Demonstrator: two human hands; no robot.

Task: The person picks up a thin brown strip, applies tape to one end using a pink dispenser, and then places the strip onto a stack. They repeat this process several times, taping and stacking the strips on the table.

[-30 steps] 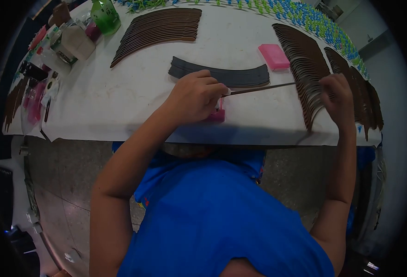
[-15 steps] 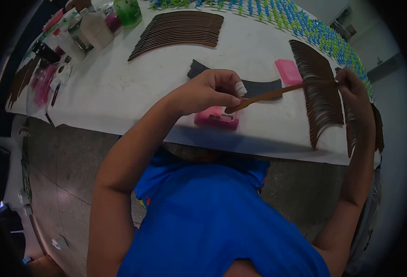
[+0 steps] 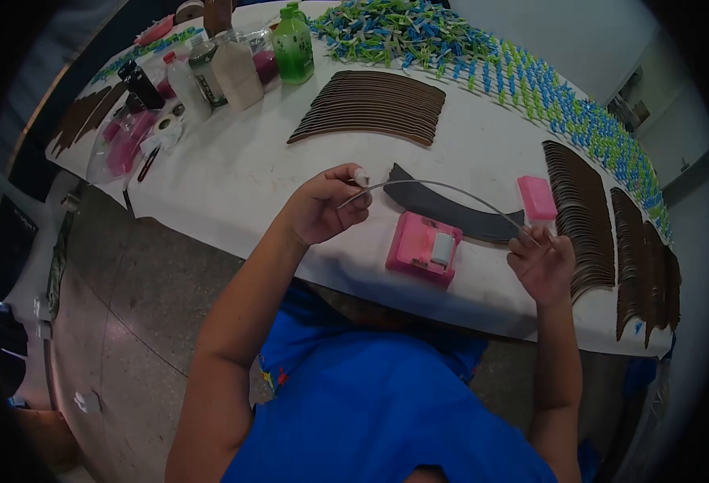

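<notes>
- Left hand (image 3: 322, 208) & right hand (image 3: 541, 262) are each pinching one end of a thin curved strip (image 3: 439, 189), fingers closed on it. Strip is arching edge-on in the air betw. them, above the table (image 3: 234, 181), clear of it.
- Risk: strip is being held only by its tips & looks springy, so prob. a weak pinch is letting one end flick free; bending it harder could kink or snap it.
- Risk: pink block (image 3: 424, 245) w/ a white roller is sitting just under the strip near the table's front edge, so a dropped end could knock it off.
- Dark grey stack (image 3: 451, 213) is lying just behind that block, w/ a second pink block (image 3: 537, 198) near its right end.
- Fanned brown strip rows (image 3: 581, 217) are lying right of the hands; a wide right-arm swing could scatter them.
- Another brown fan (image 3: 375, 109) is lying further back, well apart.
- Far left, containers: green bottle (image 3: 293, 47) holding green liquid, a beige-filled bottle (image 3: 235, 72), other small bottles; contents there are too small to tell.
- Farthest: blue & green clips (image 3: 483, 56) are spreading along the back edge.
</notes>
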